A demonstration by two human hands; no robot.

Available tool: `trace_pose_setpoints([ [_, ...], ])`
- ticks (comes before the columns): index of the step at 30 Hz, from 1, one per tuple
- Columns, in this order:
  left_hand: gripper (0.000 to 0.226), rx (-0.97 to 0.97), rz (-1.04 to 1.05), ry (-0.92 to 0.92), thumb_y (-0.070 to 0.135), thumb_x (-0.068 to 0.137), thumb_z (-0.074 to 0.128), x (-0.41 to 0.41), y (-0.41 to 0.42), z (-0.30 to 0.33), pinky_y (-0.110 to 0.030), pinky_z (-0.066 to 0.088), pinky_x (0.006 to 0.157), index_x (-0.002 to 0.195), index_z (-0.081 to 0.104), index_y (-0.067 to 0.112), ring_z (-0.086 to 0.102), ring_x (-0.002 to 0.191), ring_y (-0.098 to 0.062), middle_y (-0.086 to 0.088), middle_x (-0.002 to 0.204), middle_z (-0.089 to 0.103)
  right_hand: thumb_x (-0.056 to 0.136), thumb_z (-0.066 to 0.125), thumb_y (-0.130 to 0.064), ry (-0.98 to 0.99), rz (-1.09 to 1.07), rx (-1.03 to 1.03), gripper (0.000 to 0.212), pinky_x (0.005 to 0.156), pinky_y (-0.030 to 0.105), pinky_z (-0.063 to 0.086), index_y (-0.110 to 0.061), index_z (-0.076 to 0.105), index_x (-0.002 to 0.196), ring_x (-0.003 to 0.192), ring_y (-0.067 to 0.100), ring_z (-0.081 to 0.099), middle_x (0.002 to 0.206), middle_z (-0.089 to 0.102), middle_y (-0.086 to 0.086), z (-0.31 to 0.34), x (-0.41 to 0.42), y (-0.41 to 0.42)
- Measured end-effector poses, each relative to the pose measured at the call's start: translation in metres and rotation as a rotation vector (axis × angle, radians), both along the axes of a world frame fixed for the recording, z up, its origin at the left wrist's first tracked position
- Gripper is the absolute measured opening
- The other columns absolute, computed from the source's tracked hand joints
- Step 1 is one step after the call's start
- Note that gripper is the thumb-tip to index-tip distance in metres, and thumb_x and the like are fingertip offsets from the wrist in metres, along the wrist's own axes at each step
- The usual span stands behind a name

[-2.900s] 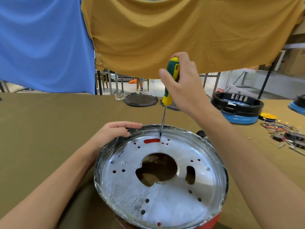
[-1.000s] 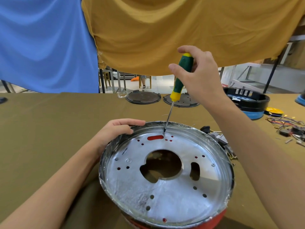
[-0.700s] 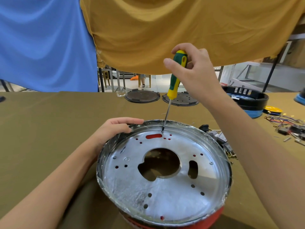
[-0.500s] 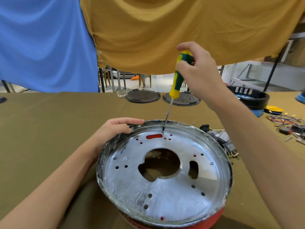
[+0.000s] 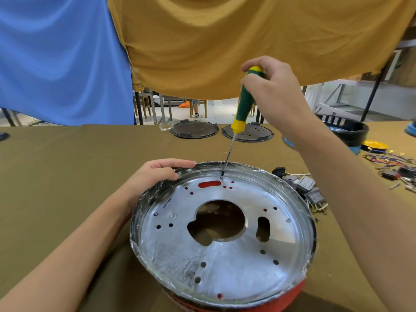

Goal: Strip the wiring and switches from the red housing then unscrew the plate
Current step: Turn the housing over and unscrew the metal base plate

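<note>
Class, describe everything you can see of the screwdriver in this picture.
The screwdriver has a green handle with a yellow cap and yellow collar, seemingly plastic, and a thin metal shaft with a dark tip. It stands nearly upright, leaning right at the top. The right hand grips the handle's top; the tip rests on the far edge of the plate.

Your right hand [image 5: 273,91] gripped the top of the green and yellow screwdriver [image 5: 244,102], fingers curled round the handle, and the shaft slanted down from them to a tip set on a screw at the far edge of the silver plate [image 5: 225,255]. Your left hand [image 5: 153,176] rested on the housing's rim, its fingertips [image 5: 186,164] just left of that tip. The red housing [image 5: 281,300] showed below the plate's near edge. Grey switches [image 5: 306,185] lay on the table [image 5: 56,176] beside the rim, below your right forearm.
</note>
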State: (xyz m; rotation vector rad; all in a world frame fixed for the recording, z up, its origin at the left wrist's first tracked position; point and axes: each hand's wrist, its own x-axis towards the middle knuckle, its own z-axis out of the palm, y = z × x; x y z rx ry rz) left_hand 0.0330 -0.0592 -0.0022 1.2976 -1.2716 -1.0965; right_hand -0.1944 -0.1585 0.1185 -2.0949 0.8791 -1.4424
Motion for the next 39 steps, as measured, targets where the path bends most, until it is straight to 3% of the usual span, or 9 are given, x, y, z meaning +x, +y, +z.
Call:
trace_pose_setpoints([
  [5, 0.045, 0.004, -0.001, -0.017, -0.001, 0.094, 0.048, 0.0001, -0.001, 0.0002, -0.028, 0.061, 0.067, 0.101, 0.08, 0.03, 0.074, 0.092, -0.023, -0.006, 0.109, 0.076, 0.09, 0.065, -0.046, 0.091, -0.014, -0.097, 0.032, 0.074, 0.023, 0.043, -0.027, 0.061, 0.115, 0.082, 0.011, 0.049, 0.1, 0.052, 0.001, -0.0027, 0.0004, 0.0031],
  [11, 0.044, 0.004, -0.008, 0.003, -0.002, 0.094, 0.048, 0.0007, -0.0012, -0.0009, -0.028, 0.061, 0.069, 0.103, 0.08, 0.028, 0.074, 0.094, -0.024, -0.008, 0.111, 0.075, 0.091, 0.056, -0.021, 0.036, -0.048, -0.066, 0.029, 0.064, 0.021, 0.04, -0.019, 0.06, 0.12, 0.07, 0.004, 0.047, 0.085, 0.052, -0.011, 0.0013, -0.0001, 0.0015],
  [17, 0.043, 0.007, -0.003, 0.002, -0.001, 0.095, 0.048, 0.0022, -0.002, -0.0021, -0.031, 0.062, 0.071, 0.104, 0.079, 0.028, 0.073, 0.097, -0.027, -0.009, 0.112, 0.075, 0.089, 0.065, -0.039, 0.092, -0.013, -0.1, 0.028, 0.059, 0.005, 0.038, -0.029, 0.058, 0.114, 0.071, 0.004, 0.042, 0.096, 0.043, -0.004, -0.005, 0.0039, 0.0035],
  [20, 0.042, 0.007, 0.002, -0.006, 0.0, 0.095, 0.049, 0.0023, -0.0019, -0.0013, -0.033, 0.063, 0.075, 0.105, 0.079, 0.027, 0.072, 0.099, -0.03, -0.009, 0.113, 0.074, 0.09, 0.067, -0.035, 0.077, -0.051, -0.137, 0.03, 0.066, 0.012, 0.036, -0.031, 0.06, 0.119, 0.073, 0.003, 0.043, 0.097, 0.049, -0.003, -0.0047, 0.0033, 0.0022],
  [25, 0.042, 0.015, 0.005, -0.011, 0.0, 0.095, 0.049, 0.0019, -0.0016, -0.0007, -0.036, 0.063, 0.076, 0.106, 0.079, 0.027, 0.072, 0.099, -0.031, -0.009, 0.113, 0.074, 0.088, 0.058, -0.02, -0.005, -0.001, -0.025, 0.04, 0.077, 0.029, 0.05, -0.025, 0.056, 0.127, 0.08, 0.007, 0.051, 0.091, 0.05, -0.012, -0.0022, 0.0002, 0.0031],
  [28, 0.043, 0.014, 0.006, -0.013, -0.002, 0.094, 0.049, 0.0018, -0.0009, -0.0008, -0.032, 0.063, 0.073, 0.104, 0.079, 0.027, 0.073, 0.094, -0.027, -0.009, 0.113, 0.075, 0.089, 0.063, -0.031, 0.034, 0.017, -0.053, 0.032, 0.068, 0.02, 0.042, -0.027, 0.058, 0.12, 0.074, 0.005, 0.047, 0.092, 0.048, -0.007, -0.0048, 0.003, 0.0043],
  [31, 0.043, 0.019, 0.003, -0.012, -0.001, 0.094, 0.049, 0.0017, -0.0002, -0.0004, -0.032, 0.063, 0.072, 0.105, 0.079, 0.028, 0.074, 0.091, -0.026, -0.009, 0.112, 0.075, 0.09, 0.066, -0.045, 0.072, -0.041, -0.112, 0.033, 0.071, 0.015, 0.038, -0.031, 0.059, 0.119, 0.079, 0.005, 0.048, 0.103, 0.05, -0.001, -0.0049, 0.0021, 0.0024],
  [36, 0.043, 0.017, 0.01, -0.04, -0.001, 0.094, 0.05, 0.0004, 0.002, 0.0018, -0.032, 0.063, 0.073, 0.104, 0.079, 0.029, 0.074, 0.093, -0.025, -0.006, 0.113, 0.075, 0.093, 0.058, -0.02, 0.018, -0.024, -0.032, 0.042, 0.079, 0.027, 0.047, -0.025, 0.051, 0.134, 0.08, 0.005, 0.05, 0.093, 0.048, -0.015, -0.0008, -0.0029, 0.0003],
  [39, 0.042, 0.013, 0.013, -0.059, -0.002, 0.095, 0.051, -0.0012, 0.0047, 0.0051, -0.029, 0.062, 0.069, 0.103, 0.08, 0.028, 0.074, 0.093, -0.024, -0.005, 0.112, 0.075, 0.091, 0.057, -0.024, -0.016, 0.001, 0.002, 0.035, 0.073, 0.021, 0.045, -0.023, 0.056, 0.126, 0.077, 0.003, 0.05, 0.091, 0.048, -0.015, -0.0002, -0.0031, -0.0003],
])
